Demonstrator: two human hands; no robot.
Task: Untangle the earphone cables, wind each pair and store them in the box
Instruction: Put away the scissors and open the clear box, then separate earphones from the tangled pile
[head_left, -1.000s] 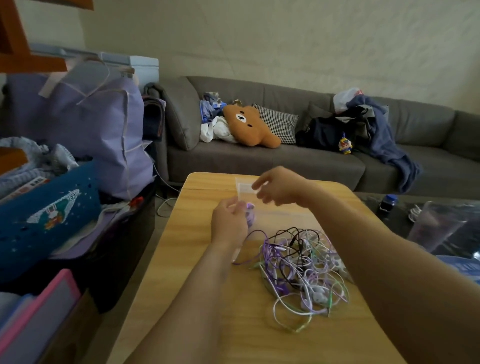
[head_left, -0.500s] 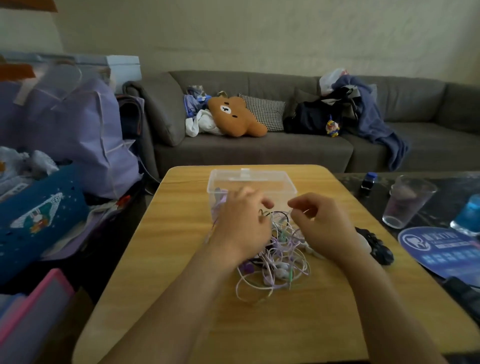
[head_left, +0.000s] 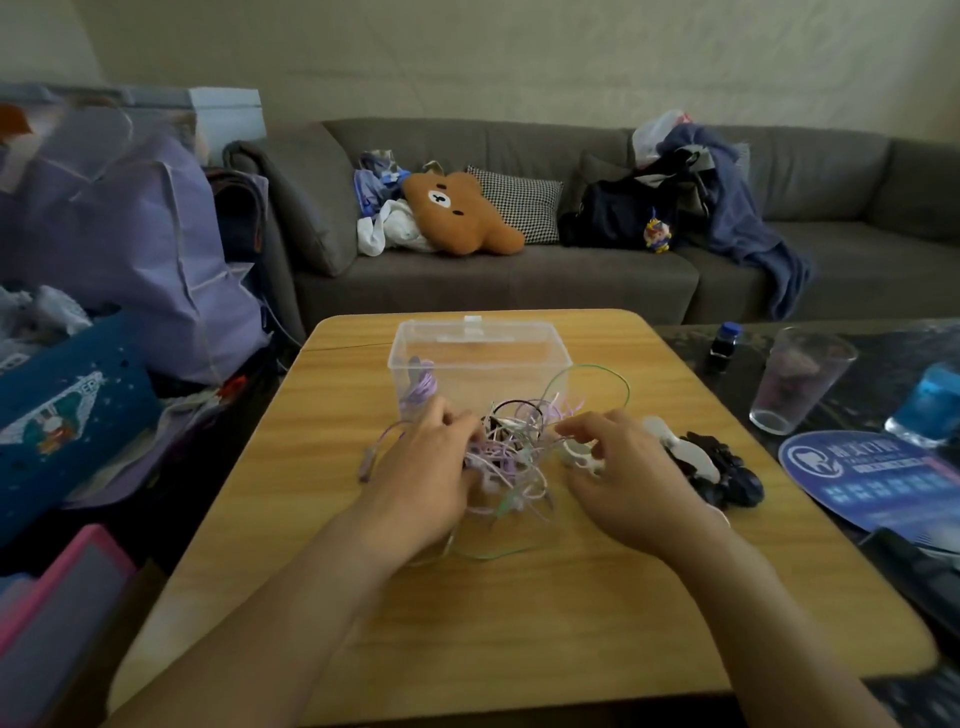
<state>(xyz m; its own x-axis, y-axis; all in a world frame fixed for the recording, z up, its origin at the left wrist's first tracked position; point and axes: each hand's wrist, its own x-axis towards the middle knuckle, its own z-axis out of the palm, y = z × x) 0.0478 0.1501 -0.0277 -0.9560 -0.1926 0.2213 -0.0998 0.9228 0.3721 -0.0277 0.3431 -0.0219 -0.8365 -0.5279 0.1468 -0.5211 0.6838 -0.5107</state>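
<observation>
- Earphone cables (head_left: 511, 457) lie knotted on the table (head_left: 571, 613) before the clear box (head_left: 480, 358).
- One purple bundle (head_left: 422, 391) (apparently wound) sits inside it.
- Left hand (head_left: 431, 467) and right hand (head_left: 631, 470), fingers curled, pick at strands; most remains.

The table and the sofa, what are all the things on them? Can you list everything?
wooden table: one, light brown, in front of the person
box: one, clear plastic, far middle of the table
wound earphones: one purple bundle, inside the box at its left
tangled earphone cables: one heap, purple, white, green and black, between the hands
black and white things: small pile, right of the heap, too blurred to name
glass: one, clear, on the dark table at right
sofa: one, grey, behind the table
bear cushion: one, brown, on the sofa
checked pillow: one, black and white, behind the bear
left hand: on the heap
right hand: on the heap
</observation>
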